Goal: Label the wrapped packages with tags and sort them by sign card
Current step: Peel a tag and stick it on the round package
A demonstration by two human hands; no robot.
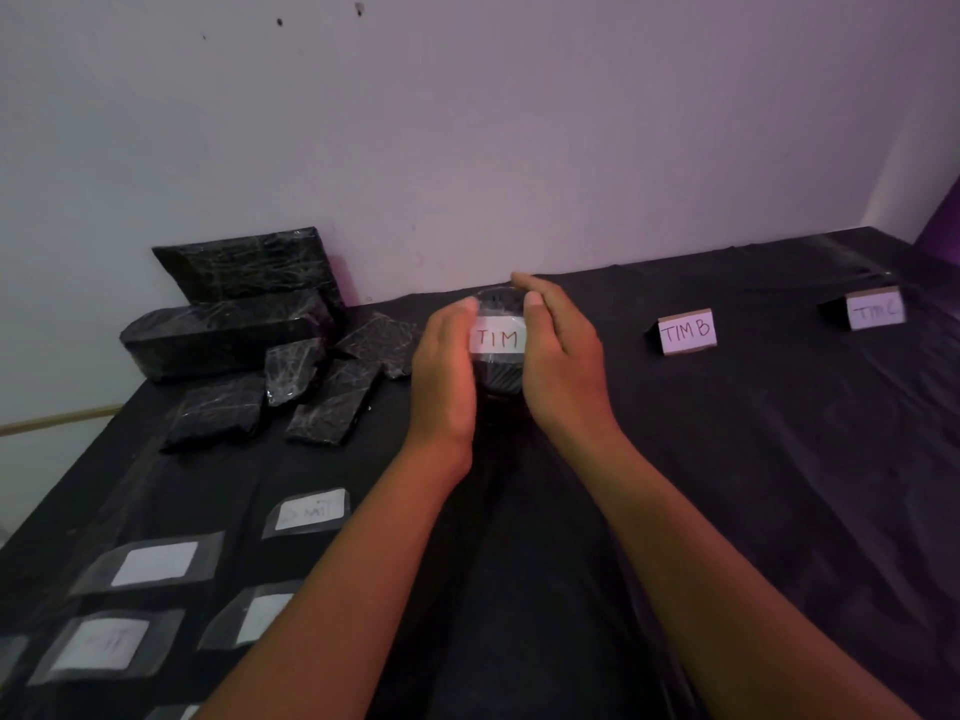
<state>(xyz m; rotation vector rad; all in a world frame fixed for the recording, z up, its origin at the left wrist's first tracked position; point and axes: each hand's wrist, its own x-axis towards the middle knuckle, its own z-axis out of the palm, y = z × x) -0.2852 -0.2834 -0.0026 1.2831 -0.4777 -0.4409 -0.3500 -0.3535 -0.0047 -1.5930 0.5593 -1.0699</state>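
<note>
**Q:** Around the desk [727,459] under its black cloth, what lies near the hands?

**A:** At 10 o'clock, a heap of black wrapped packages [291,366] sits against the wall: 2 long ones stacked at the back, about 4 smaller ones tumbled in front of them. At 8 o'clock, loose tags [156,563] lie flat, white paper under clear tape; 1 closer to the middle, the tag with faint writing [310,513], cannot be read. At 2 o'clock stands the sign card TIM B [687,332], and farther out toward 2 o'clock the sign card TIM C [876,310], well apart from each other.

**Q:** Does anything block the view?

**A:** The hands cover both sides of the held package [500,379], so its shape is hard to tell. Its tag [497,339] reads "TIM"; any letter after that is hidden behind the right thumb.

**Q:** How are the hands placed?

**A:** Both forearms reach in from 6 o'clock toward 12. The left hand [447,374] and right hand [563,366] face each other, palms inward, cupping the package between them just above the cloth at the centre.

**Q:** And the grip?

**A:** Each grip is curved round a side of the package, thumbs up at the tag's edges, fingers wrapped behind it.
</note>
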